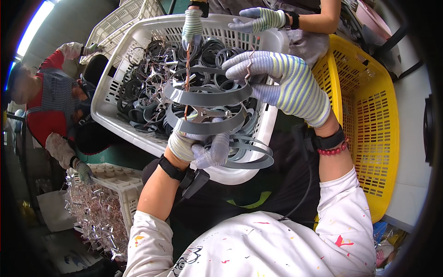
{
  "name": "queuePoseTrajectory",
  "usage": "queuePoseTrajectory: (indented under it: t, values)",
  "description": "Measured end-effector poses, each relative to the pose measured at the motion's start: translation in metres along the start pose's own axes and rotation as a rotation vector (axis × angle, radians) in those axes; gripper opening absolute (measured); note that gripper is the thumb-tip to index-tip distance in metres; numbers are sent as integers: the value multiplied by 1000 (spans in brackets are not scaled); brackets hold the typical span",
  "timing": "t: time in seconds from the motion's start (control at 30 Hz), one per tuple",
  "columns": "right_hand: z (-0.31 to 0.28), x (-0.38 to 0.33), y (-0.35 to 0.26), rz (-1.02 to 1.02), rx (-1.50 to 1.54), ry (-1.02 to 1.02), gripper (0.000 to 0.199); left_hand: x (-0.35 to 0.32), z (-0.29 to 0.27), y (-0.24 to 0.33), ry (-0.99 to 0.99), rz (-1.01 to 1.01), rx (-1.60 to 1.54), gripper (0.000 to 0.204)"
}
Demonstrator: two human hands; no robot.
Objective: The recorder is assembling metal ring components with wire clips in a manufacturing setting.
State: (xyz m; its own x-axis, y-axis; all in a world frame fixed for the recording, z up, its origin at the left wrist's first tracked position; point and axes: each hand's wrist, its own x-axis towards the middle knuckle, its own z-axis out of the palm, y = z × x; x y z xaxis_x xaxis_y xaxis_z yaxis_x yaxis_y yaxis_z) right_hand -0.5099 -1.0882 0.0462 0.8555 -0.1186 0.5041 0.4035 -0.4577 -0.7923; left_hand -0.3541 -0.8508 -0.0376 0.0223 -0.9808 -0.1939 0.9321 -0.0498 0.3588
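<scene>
My left hand, in a striped knit glove, is closed beneath grey ring-shaped bands and supports them above the crate. A shiny metal bracket shows inside the rings. To their right, my gloved right hand is pinched at a thin twisted metal strip by the ring's edge. A copper-coloured twisted strip stands upright at the rings' left side. Another person's gloved hand is at its top end; whether it grips the strip I cannot tell. More grey bands hang below my left hand.
A white slotted crate holds many grey rings and metal brackets. At right stands a yellow slotted crate. Another person's open gloved hand is at the far side. At left, a person in red is near a crate of metal pieces.
</scene>
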Motion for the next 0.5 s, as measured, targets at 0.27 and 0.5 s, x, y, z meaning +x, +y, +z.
queuePoseTrajectory:
  t: [0.27, 0.5]
  values:
    - [5, 6, -5, 305, 29, 270, 28, 17, 32, 26, -209, 182, 289, 35]
    - [52, 15, -6, 409, -177, -61, 52, -6, 27, 38, -52, 366, 305, 32]
